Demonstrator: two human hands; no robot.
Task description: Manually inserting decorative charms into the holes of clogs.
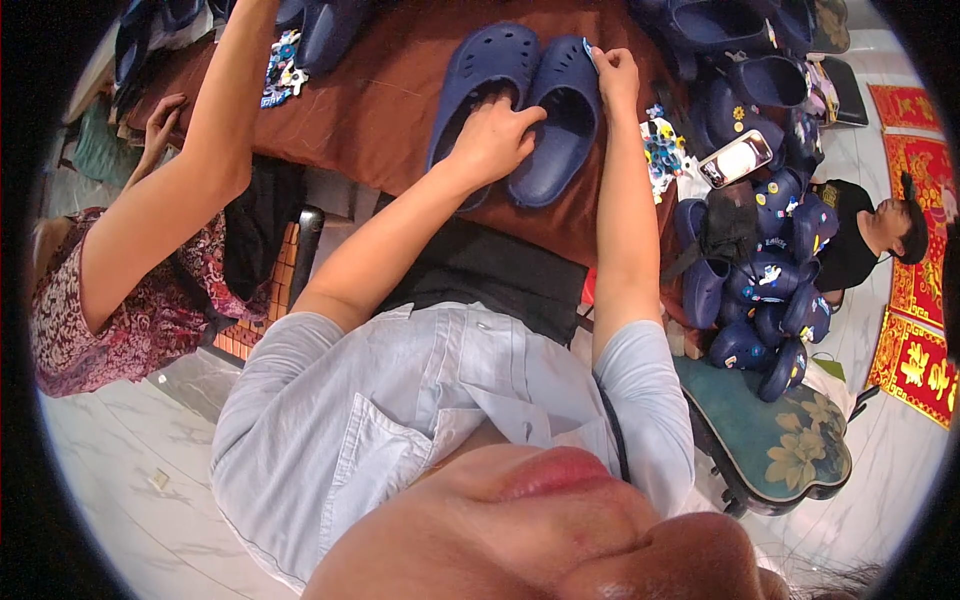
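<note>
The table (360, 130) in front of me wears a reddish-brown cloth, soft and slightly wrinkled. Piled at the table's right end is a heap of navy clogs (745, 288), smooth and rounded, many studded with bright little charms. To the right of the table and nearer me sits a padded seat (730, 395), green with pale flowers and a dark rim.

Near the table's front edge, side by side, are the left clog (510, 62) and the right clog (548, 178), molded in matte navy, with broad toes pierced by holes. Both toes point across the table, away from me; their long axes run nearly parallel, leaning a little to the right.

Knobbly, many-coloured charms cluster toward the table's left (285, 72) and right (662, 155), and by the right cluster a phone (737, 158) shows a bright screen.

My left hand (492, 143) dips its fingers into the left clog's opening, thumb spread out sideways; the fingertips are hidden, so I can't tell their grip. My right hand (618, 80) keeps its fingers bent and narrow at the right clog's outer side, touching a tiny blue-and-white charm (587, 46); whether they pinch it, I can't tell.
</note>
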